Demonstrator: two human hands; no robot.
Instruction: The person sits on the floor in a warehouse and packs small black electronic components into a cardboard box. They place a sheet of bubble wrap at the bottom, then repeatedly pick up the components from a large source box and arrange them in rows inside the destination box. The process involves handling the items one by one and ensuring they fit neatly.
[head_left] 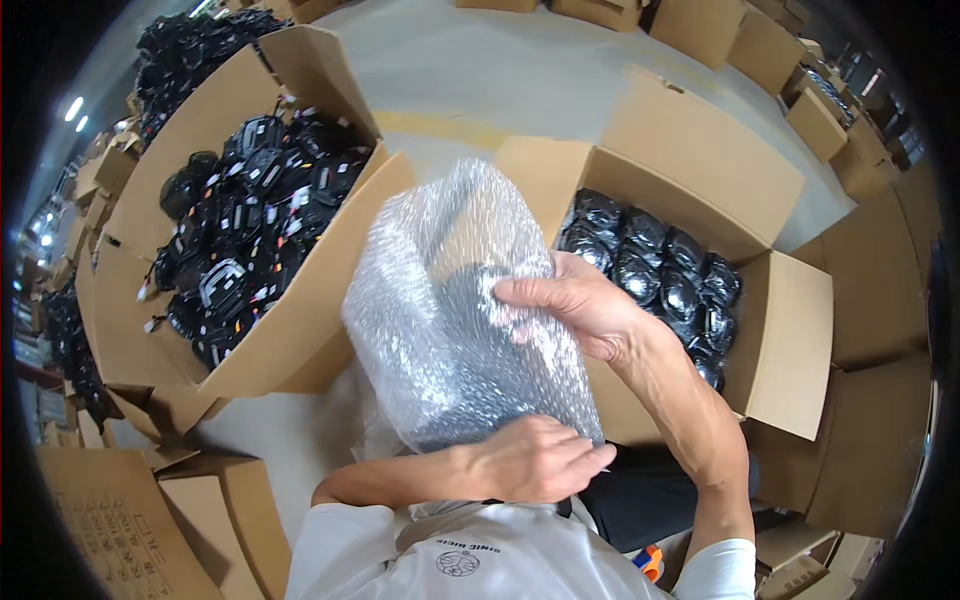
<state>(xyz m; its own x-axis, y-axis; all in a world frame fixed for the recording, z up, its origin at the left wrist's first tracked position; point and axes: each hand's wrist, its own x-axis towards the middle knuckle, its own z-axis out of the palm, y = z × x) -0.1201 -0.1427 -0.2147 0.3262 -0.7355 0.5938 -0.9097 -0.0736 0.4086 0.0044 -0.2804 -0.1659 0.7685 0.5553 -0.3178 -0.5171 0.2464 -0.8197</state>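
Note:
A clear bubble-wrap bag (400,290) is held up in front of my chest, with a dark object showing dimly through its lower part. My right hand (585,305) grips the bag's right side, thumb on top; its other fingers are partly hidden behind the plastic. Down at the bag's near edge, my left hand (540,460) is closed, knuckles up, on the bubble wrap by its lower right corner. What the dark object is cannot be made out.
On the left stands a large open carton (330,355) heaped with loose black parts (260,170) and wires. Another open carton (690,165) at the right holds rows of black wrapped units (640,275). More cartons (235,510) crowd the lower left and the right side.

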